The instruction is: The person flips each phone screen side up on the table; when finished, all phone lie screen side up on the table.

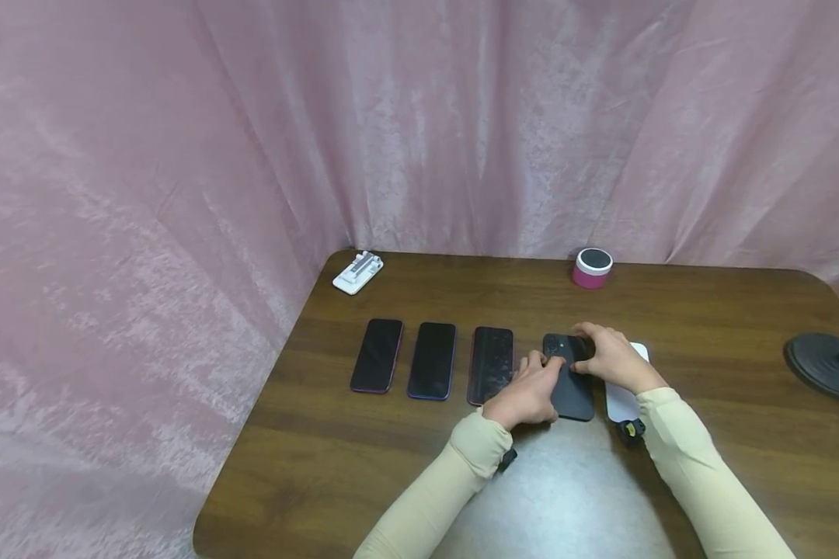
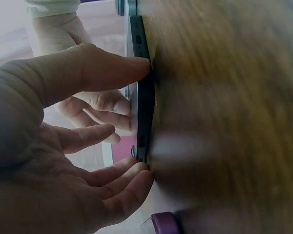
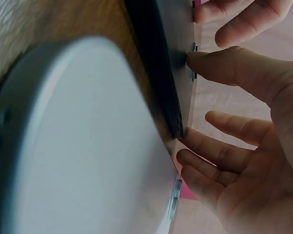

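A black phone (image 1: 573, 400) lies back up on the table, its camera bump at the far left corner. My left hand (image 1: 527, 394) grips it by the edges. In the left wrist view the left thumb (image 2: 129, 69) presses the near end, while the other fingertips meet the side edge. My right hand (image 1: 617, 361) holds the far right part, thumb (image 3: 212, 65) on the back and fingertips against the edge. Under the right wrist lies a white phone (image 1: 621, 405), partly hidden. Just left of the black phone, another dark phone (image 1: 491, 357) is partly covered by my left hand.
Two phones with dark screens up, one purple-edged (image 1: 432, 361) and one pink-edged (image 1: 376, 355), continue the row leftward. At the back are a white stand-like object (image 1: 358, 272) and a pink-and-white round container (image 1: 592, 269). A black round base (image 1: 825, 365) stands at the right.
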A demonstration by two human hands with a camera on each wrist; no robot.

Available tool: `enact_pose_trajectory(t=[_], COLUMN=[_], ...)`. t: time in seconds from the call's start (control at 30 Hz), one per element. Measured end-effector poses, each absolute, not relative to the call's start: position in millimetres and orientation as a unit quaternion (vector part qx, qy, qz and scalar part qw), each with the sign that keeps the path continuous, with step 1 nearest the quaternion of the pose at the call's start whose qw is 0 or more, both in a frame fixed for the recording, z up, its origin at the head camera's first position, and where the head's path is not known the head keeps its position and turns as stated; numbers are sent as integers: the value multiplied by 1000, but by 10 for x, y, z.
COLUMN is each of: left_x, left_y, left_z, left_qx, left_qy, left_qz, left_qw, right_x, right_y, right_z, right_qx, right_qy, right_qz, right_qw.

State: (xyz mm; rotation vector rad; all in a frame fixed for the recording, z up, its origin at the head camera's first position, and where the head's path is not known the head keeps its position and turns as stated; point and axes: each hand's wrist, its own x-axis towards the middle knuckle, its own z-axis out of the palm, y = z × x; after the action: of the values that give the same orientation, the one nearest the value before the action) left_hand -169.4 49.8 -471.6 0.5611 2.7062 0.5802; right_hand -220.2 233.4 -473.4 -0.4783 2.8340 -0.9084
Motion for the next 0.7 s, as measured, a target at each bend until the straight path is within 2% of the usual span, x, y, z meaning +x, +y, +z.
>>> enact_pose_trajectory(t=[0.7], left_x=[-1618], left_y=[638], left_z=[-4702], left_qx=[206], left_qy=[951], left_qz=[174], left_qw=[150], right_x=[-2197], right_y=[2392], right_z=[-4720], right_qx=[-121], right_qy=[938], right_qz=[-318], right_qw=[62])
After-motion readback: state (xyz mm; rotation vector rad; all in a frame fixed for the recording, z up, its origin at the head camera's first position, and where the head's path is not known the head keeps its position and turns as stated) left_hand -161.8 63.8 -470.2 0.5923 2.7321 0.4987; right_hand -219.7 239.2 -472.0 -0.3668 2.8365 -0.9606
